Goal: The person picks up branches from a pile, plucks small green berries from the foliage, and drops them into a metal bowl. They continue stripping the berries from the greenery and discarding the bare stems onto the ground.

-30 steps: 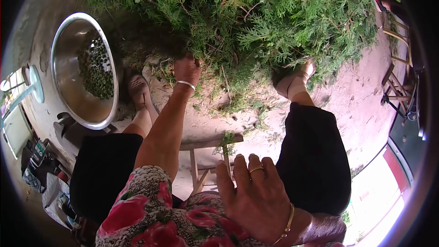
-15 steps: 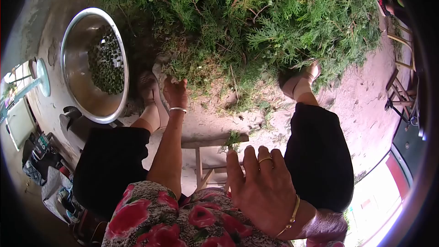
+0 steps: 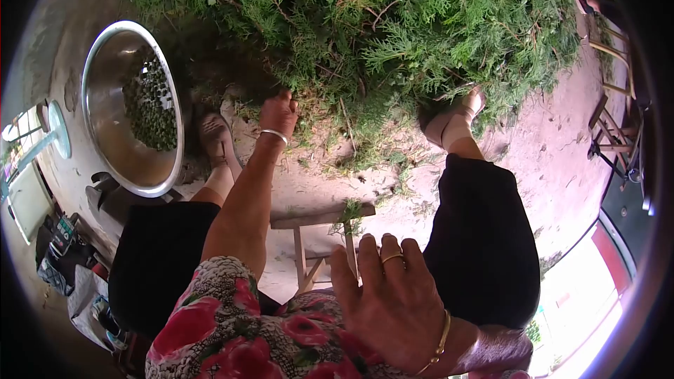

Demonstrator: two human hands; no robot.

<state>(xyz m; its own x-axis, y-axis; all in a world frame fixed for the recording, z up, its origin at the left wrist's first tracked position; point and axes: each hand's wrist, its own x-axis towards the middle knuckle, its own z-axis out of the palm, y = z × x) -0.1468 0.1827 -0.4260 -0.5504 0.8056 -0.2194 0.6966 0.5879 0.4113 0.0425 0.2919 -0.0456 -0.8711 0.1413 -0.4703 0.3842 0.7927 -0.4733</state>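
My left hand (image 3: 279,115), with a silver bangle at the wrist, reaches forward and low at the near edge of a big pile of green evergreen branches (image 3: 421,14). Its fingers are curled in, and whatever they hold is hidden. In front of my lap is my right hand (image 3: 393,302), back up, fingers bent over, wearing a ring and a gold bracelet. A small evergreen sprig (image 3: 349,216) sticks out past its fingertips, seemingly gripped underneath; the thumb is hidden. Left of my foot, a metal bowl (image 3: 105,133) holds many small green pieces (image 3: 151,109).
A small wooden stool (image 3: 288,224) stands between my knees. Leaf scraps (image 3: 365,158) litter the pale floor. The bowl rests by a dark support (image 3: 116,193). Bags (image 3: 88,295) lie at far left, a pale blue stand (image 3: 60,130) above them. Wooden chairs (image 3: 611,130) are at the right.
My left hand has moved forward and a little right along the pile's edge. My right hand has come slightly nearer to my body. The whole view has shifted a little left.
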